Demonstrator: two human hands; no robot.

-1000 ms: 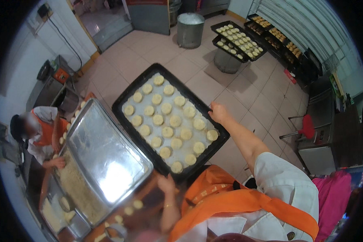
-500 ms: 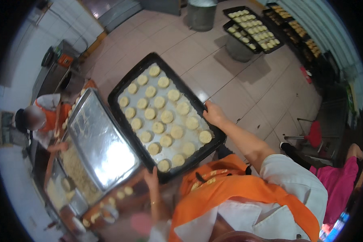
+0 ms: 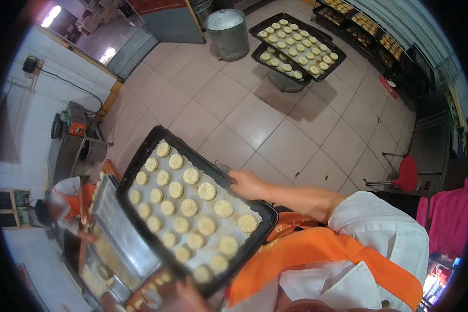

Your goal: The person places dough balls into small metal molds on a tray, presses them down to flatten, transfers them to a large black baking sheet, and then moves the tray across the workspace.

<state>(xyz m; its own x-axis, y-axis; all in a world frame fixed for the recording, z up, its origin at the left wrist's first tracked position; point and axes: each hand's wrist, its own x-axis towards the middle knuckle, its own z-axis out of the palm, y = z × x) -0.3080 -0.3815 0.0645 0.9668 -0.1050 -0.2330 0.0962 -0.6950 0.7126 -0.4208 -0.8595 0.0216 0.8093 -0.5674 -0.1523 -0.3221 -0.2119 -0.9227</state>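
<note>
A large black baking tray (image 3: pixel 269 216), lined with pale paper, is held out in front of my body at a slant. Several pale round dough pieces (image 3: pixel 189 208) lie spaced across it in rows. My right hand (image 3: pixel 248 184) grips the tray's right-hand rim, its fingers wrapped over the edge. At the near left corner my left hand (image 3: pixel 191 295) is closed on the rim; it is blurred and partly cut by the picture's lower edge. Beyond the tray's left side a shiny metal tray (image 3: pixel 126 229) rests on the worktable, partly covered by the black tray.
Two black trays (image 3: pixel 321 74) of dough rounds rest on a bucket (image 3: pixel 286 82) at the far right. A metal drum (image 3: pixel 229 39) stands behind. Loaded racks (image 3: pixel 366 23) line the far right wall. A red stool (image 3: pixel 406 174) is right. A co-worker (image 3: pixel 73 200) works at the left table.
The tray in my hands has come lower and a little left in the picture. More of the floor, the drum and the doorway shows now. The pink-clothed person at right has shifted.
</note>
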